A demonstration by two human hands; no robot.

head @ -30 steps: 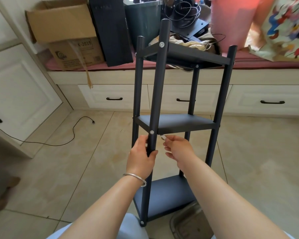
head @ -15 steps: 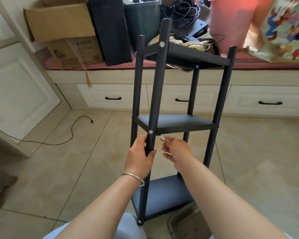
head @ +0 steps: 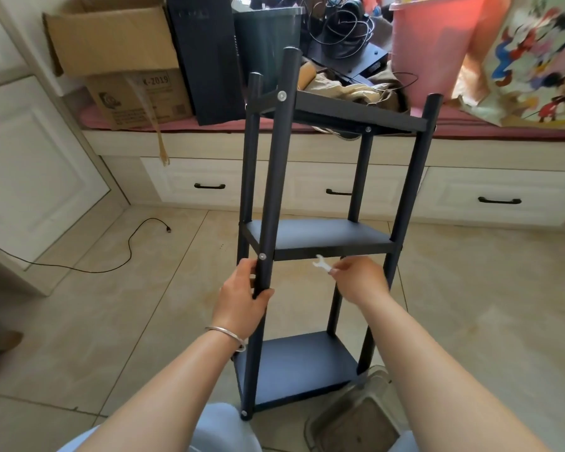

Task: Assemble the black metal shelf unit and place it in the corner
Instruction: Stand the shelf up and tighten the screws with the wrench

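**A:** What sits nearest?

**B:** At the near edge, pale blue fabric over the person's knees, and to the right of it a clear plastic tray (head: pixel 356 419) on the tiled floor (head: pixel 111 321), just beside the near right leg of the shelf unit (head: pixel 310 243).

**A:** And the shelf unit itself?

**B:** It stands on the floor right in front of the person, black, with four round posts and three shelves: bottom, middle and top. It leans a little. Silver bolt heads show on the near left post (head: pixel 274 177) at the foot, at the middle shelf and at the top shelf.

**A:** The hands?

**B:** The left hand (head: pixel 242 301), a thin silver bangle (head: pixel 225 334) on its wrist, has its fingers wrapped around the near left post just below the middle shelf. The right hand (head: pixel 361 282) pinches the end of a small white wrench (head: pixel 320 264) between its fingertips; the wrench's open end points up toward the front edge of the middle shelf, close under it. I cannot tell whether it touches.

**A:** Farther back?

**B:** A black cable (head: pixel 128 252) trails across the floor at the left, near a white cabinet door (head: pixel 30 177). Behind the unit runs a row of white drawers (head: pixel 216 184) with black handles. On the pink cushion above them, from left to right: a cardboard box (head: pixel 118 60), a black computer tower (head: pixel 206 57), a dark green bin (head: pixel 268 37), a tangle of cables, a pink bin (head: pixel 434 47) and a cartoon-print bag (head: pixel 535 60).
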